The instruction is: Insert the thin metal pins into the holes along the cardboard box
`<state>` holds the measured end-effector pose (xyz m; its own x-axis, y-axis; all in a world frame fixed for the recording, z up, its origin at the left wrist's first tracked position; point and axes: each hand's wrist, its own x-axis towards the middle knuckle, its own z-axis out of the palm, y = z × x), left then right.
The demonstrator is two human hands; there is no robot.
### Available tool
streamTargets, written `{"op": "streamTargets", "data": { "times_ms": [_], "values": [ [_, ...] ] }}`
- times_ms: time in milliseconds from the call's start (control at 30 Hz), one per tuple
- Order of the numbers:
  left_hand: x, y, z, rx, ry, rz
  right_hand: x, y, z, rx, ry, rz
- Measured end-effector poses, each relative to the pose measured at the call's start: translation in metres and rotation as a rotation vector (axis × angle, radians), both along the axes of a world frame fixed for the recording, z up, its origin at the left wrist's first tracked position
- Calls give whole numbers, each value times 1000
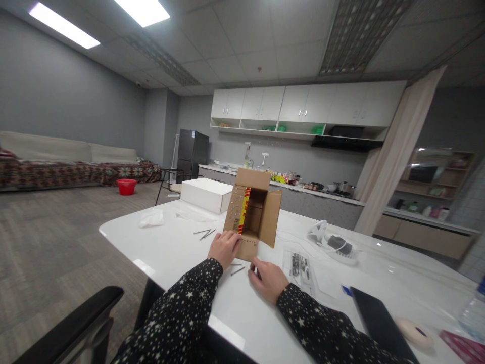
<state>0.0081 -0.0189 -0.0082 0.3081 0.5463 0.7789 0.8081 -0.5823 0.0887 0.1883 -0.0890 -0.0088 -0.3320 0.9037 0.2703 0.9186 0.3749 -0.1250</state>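
An open cardboard box (248, 212) stands on the white table in front of me, its opening turned toward me and its flaps spread. Several small silver dots, possibly nail heads, and a red-and-yellow tape strip (244, 210) mark its left panel. My left hand (225, 247) is closed over the lower left edge of the box. Just right of the lower flap, my right hand (269, 280) rests low at the table with curled fingers; anything inside them is hidden. Loose nails (238, 271) lie between my hands, and more nails (206, 234) lie to the left.
A white box (206, 193) stands behind the cardboard box. To the right lie a clear tray of small metal pieces (301, 270), a white device with a cable (337, 247), a black tablet-like slab (381, 321) and a beige mouse-like object (415, 332). Crumpled plastic (150, 218) lies left.
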Motion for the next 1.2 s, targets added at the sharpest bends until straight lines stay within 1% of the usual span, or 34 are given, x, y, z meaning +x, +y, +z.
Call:
{"op": "streamTargets", "data": {
  "times_ms": [200,567,700,967,1200],
  "values": [
    [0,3,-3,57,8,-6,0,-1,0,-5,2,-3],
    [0,9,-5,85,41,-3,0,-1,-3,0,19,15],
    [-1,13,-3,110,101,0,0,0,-6,4,20,13],
    [-8,19,1,142,267,-42,0,1,-12,-6,23,17],
    [-5,27,-5,197,344,-56,-1,2,-14,-9,18,10]
  ]
}}
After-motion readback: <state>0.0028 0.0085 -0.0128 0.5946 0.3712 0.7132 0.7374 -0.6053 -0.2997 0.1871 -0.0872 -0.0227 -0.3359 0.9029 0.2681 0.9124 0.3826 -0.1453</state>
